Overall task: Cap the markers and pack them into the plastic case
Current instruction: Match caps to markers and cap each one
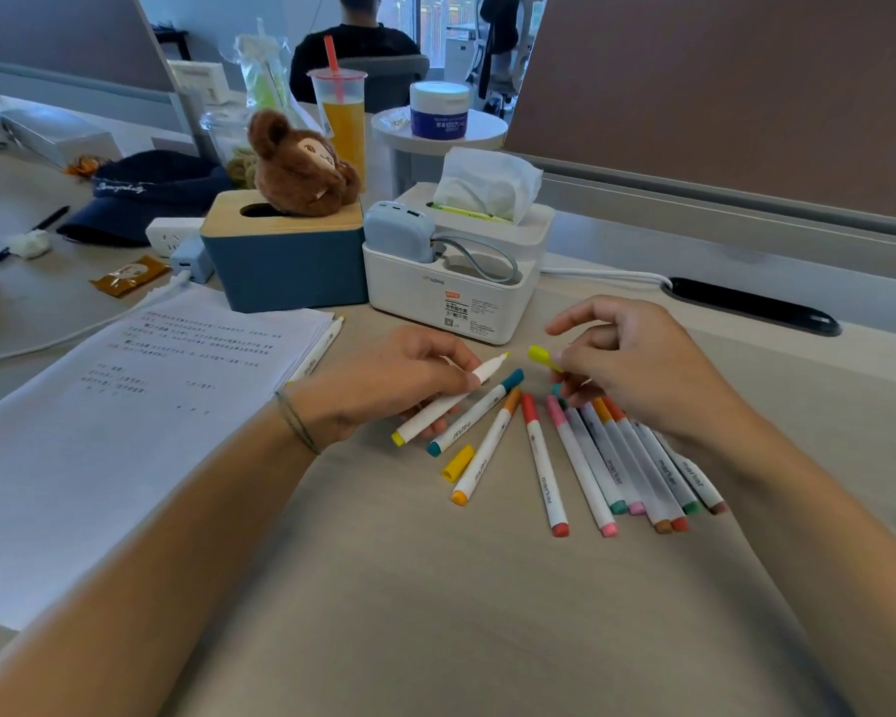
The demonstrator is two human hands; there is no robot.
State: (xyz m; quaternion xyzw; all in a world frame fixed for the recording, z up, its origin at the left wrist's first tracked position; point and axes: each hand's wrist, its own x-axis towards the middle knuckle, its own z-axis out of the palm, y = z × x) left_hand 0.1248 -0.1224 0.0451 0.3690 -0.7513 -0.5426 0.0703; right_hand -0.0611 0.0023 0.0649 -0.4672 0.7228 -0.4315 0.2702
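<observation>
My left hand (384, 380) grips an uncapped yellow marker (448, 403), its bare tip pointing right. My right hand (637, 364) pinches a yellow-green cap (541, 356) a short gap from that tip. On the table below lie a teal marker (474, 414), an orange marker (487, 447), a red marker (543, 465), a pink marker (580, 465) and several more capped markers (647, 468) fanned under my right wrist. A loose yellow cap (457, 463) lies beside the orange marker. No plastic case is in view.
A stack of printed papers (125, 432) with a white pen (319, 349) lies at left. Behind my hands stand a white tissue organiser (456, 282) and a blue tissue box (280, 266) with a plush toy (301, 163). A drink cup (340, 113) stands further back.
</observation>
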